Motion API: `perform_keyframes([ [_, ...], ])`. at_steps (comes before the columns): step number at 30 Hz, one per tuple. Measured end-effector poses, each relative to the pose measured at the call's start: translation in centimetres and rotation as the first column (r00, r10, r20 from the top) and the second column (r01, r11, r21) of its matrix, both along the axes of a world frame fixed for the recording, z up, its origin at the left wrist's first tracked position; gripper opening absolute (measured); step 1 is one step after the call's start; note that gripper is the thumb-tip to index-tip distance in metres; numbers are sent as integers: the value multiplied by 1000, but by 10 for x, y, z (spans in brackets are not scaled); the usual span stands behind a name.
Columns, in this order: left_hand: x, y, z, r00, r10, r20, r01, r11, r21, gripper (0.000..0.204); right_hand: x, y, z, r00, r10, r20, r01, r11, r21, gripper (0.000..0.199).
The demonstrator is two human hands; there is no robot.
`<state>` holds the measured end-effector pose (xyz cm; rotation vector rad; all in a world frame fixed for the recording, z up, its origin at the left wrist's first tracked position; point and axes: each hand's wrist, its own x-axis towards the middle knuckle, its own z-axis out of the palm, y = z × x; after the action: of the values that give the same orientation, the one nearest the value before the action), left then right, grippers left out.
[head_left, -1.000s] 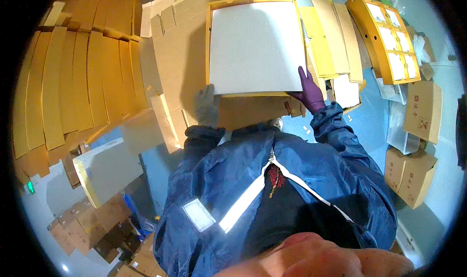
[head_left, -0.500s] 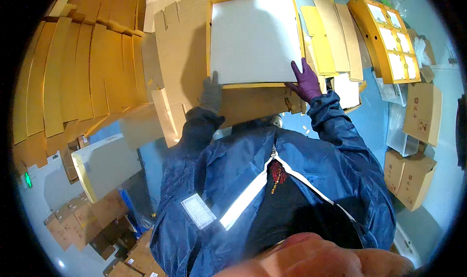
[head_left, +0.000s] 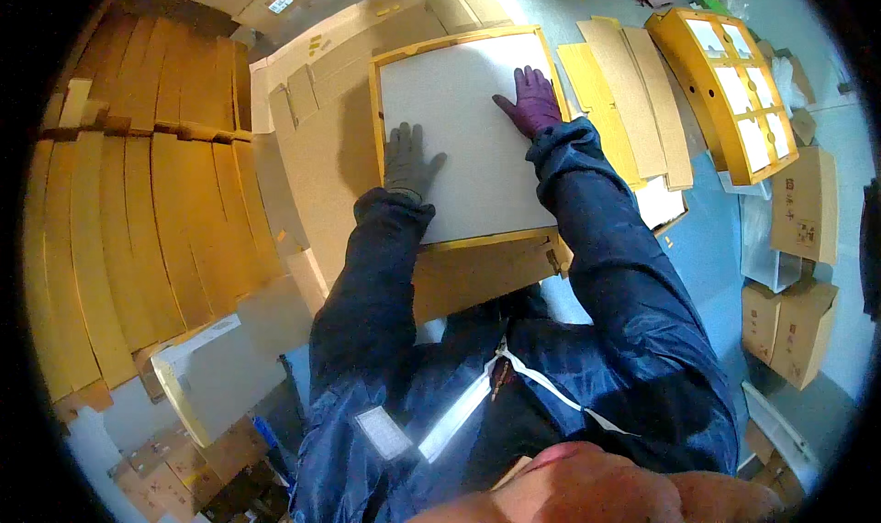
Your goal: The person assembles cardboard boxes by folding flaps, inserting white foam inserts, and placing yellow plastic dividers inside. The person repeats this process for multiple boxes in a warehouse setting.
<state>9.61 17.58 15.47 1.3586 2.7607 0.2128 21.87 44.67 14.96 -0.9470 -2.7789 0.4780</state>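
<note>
A large white panel lies level within a shallow yellow frame or box, in front of me. On the panel's left part rests my left hand in a grey glove, fingers spread and flat. My right hand, in a purple glove, lies open on the panel near its right edge, farther from me than the left. Neither hand grips anything. Whatever is beneath the panel is hidden.
Brown cardboard sheets lie under and left of the frame. Stacked flat cartons fill the left. To the right are yellow and brown strips, a yellow box with white compartments and cartons. A pale panel stands lower left.
Both hands have moved from the frame's near corners forward onto the white panel. The frame sits lower in the picture and slightly turned, as the view has shifted.
</note>
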Motion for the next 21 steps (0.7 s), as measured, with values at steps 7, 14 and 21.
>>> perform_keyframes([
  [7, 4, 7, -33, 998, 54, 20, -49, 978, -204, 86, -6, -14, -26, 995, -21, 94, 10, 993, 120, 87],
  [14, -23, 14, 20, 993, -4, 121, 0, 999, 34, 77, 21, 10, 4, 990, -6, -139, -12, 992, -126, 75],
  [21, -98, -30, -74, 635, 410, 655, -521, 853, -29, 64, 186, -75, -22, 857, -506, -96, 383, 751, -538, 51],
])
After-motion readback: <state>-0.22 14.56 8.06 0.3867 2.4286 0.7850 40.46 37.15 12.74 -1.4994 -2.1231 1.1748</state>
